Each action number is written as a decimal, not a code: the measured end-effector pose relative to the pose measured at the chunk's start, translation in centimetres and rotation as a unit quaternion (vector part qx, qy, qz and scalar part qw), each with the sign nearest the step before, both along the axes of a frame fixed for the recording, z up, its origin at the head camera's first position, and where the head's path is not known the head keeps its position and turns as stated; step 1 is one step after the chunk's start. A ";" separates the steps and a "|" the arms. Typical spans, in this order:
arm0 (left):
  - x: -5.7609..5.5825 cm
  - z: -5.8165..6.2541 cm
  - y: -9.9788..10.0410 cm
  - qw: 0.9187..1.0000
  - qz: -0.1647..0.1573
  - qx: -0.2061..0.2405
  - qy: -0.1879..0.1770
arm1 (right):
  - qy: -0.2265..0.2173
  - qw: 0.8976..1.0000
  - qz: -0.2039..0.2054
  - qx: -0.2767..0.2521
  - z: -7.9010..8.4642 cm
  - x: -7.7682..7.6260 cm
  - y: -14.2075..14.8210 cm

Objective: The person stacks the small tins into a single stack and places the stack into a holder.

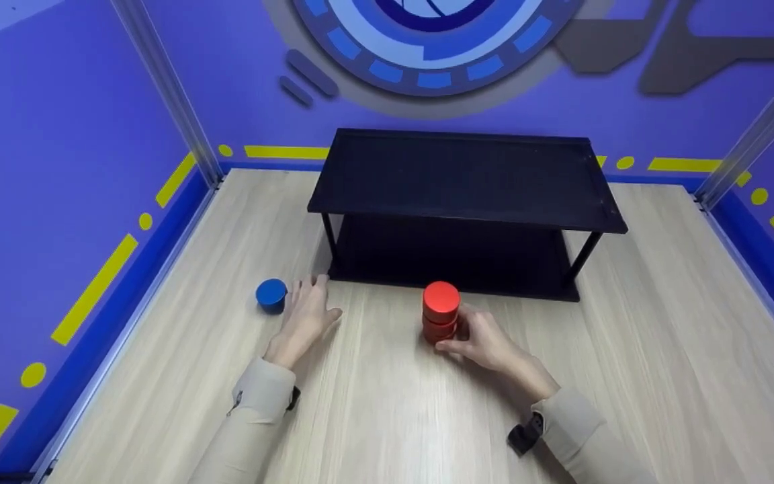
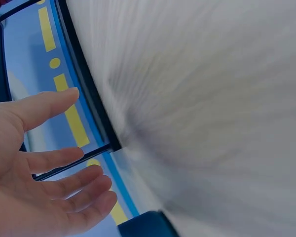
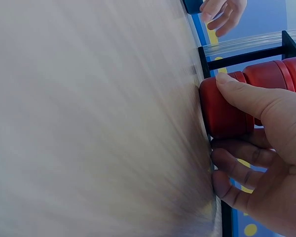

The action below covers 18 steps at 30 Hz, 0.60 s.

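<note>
A stack of red round canisters point(image 1: 441, 306) stands upright on the table, just in front of the black shelf. My right hand point(image 1: 488, 341) grips the lowest canister point(image 3: 222, 108) from the right, with its thumb on the near side and its fingers curled behind. Over on the left, a blue round canister point(image 1: 271, 296) sits on the table. Beside it, to its right, is my left hand point(image 1: 303, 316), fingers loosely extended and thumb spread away. In the left wrist view that palm holds nothing, and the blue canister point(image 2: 148, 226) shows at the bottom edge.
The black two-tier shelf point(image 1: 467, 178) stands at the back of the wooden table point(image 1: 387, 417), on thin posts. Blue walls point(image 1: 58, 202) with yellow marks enclose the left, back and right. Metal rails run along the table's sides.
</note>
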<state>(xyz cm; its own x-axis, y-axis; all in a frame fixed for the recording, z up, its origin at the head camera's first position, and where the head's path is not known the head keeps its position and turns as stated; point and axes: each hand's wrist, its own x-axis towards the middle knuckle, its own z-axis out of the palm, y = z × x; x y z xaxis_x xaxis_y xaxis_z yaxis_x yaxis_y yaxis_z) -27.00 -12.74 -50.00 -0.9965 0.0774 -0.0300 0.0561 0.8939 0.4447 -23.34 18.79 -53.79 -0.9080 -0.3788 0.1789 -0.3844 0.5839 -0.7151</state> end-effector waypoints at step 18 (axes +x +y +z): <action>0.2 0.5 -3.9 0.997 0.052 -0.014 0.047 | -0.022 1.000 -0.004 0.000 0.0 0.0 -0.1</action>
